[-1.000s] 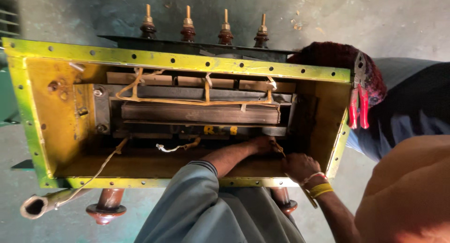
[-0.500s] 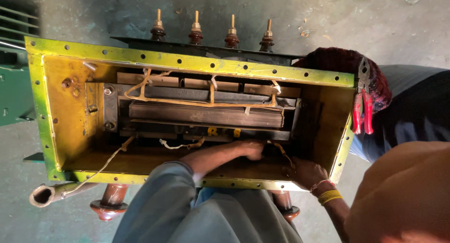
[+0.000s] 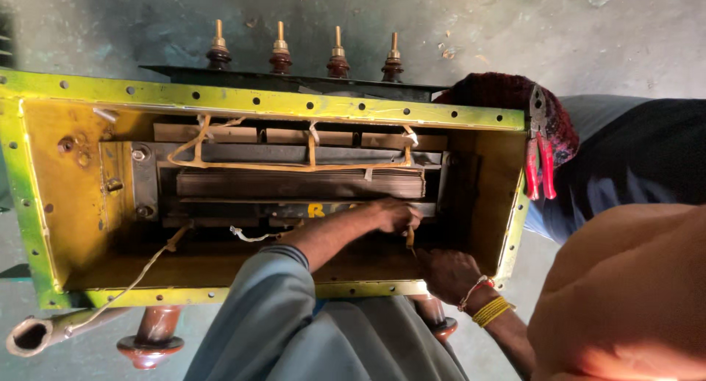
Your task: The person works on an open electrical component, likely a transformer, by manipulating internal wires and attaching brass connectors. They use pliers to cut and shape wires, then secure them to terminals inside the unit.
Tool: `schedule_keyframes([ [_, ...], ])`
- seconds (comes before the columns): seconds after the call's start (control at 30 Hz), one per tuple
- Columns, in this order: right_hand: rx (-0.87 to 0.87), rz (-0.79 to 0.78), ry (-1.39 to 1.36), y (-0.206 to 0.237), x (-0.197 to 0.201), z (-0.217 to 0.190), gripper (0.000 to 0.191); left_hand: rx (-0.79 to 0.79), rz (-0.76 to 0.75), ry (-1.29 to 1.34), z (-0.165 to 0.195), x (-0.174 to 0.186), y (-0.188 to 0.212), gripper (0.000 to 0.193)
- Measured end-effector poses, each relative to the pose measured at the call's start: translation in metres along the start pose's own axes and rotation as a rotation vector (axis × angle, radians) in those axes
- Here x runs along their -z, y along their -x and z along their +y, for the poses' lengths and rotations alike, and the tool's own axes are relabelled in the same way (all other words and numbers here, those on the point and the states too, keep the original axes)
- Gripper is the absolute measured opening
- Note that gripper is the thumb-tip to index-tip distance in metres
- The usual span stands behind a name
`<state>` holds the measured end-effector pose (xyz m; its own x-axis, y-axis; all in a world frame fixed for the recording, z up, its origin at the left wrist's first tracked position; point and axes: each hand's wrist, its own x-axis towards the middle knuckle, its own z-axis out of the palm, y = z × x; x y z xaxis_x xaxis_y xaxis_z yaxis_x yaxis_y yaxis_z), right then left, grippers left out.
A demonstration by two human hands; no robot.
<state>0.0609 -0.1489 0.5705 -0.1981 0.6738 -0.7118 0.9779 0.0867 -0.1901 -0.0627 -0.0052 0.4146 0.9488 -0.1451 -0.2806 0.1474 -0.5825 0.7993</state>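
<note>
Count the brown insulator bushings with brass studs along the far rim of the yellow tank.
4, in a row behind the far rim of the yellow tank: far left, second, third, right end. Their bases are hidden behind the rim.

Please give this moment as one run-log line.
left hand grips tan strip | right hand at its lower end | both inside yellow tank | red pliers at rim

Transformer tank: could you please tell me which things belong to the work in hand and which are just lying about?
In hand: yellow tank, laminated core, tan strip, grey-sleeved hand, bangled hand.
Lying about: red-handled pliers on the tank's rim, loose pipe at lower left.
</note>
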Motion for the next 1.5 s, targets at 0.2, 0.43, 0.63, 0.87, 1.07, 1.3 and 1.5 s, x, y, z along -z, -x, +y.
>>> schedule_keyframes([
  [0.2,-0.123,0.089,0.110,0.019,-0.043,0.015,0.033,0.053,0.167,0.011,-0.008,-0.037,0.063,0.047],
  [0.43,-0.272,-0.011,0.032,-0.005,-0.046,-0.001,0.053,0.261,0.334,0.261,0.024,-0.063,0.129,0.051],
  [0.63,-0.486,-0.173,-0.195,-0.018,-0.011,0.008,0.047,0.404,0.358,0.039,0.049,-0.073,0.114,0.056],
  [0.87,-0.360,-0.021,-0.493,0.017,0.004,0.024,0.065,0.618,0.466,0.318,0.094,-0.059,0.112,0.046],
  [1.07,-0.430,-0.221,-0.235,-0.058,-0.068,0.023,0.053,0.385,0.652,0.235,0.026,-0.084,0.120,0.050],
  [1.3,-0.415,-0.368,-0.170,-0.117,-0.090,0.007,0.054,0.240,0.647,0.337,0.003,-0.093,0.113,0.025],
  [1.5,-0.445,-0.380,-0.197,-0.123,-0.090,0.004,0.053,0.456,0.520,-0.068,0.022,-0.090,0.118,0.023],
])
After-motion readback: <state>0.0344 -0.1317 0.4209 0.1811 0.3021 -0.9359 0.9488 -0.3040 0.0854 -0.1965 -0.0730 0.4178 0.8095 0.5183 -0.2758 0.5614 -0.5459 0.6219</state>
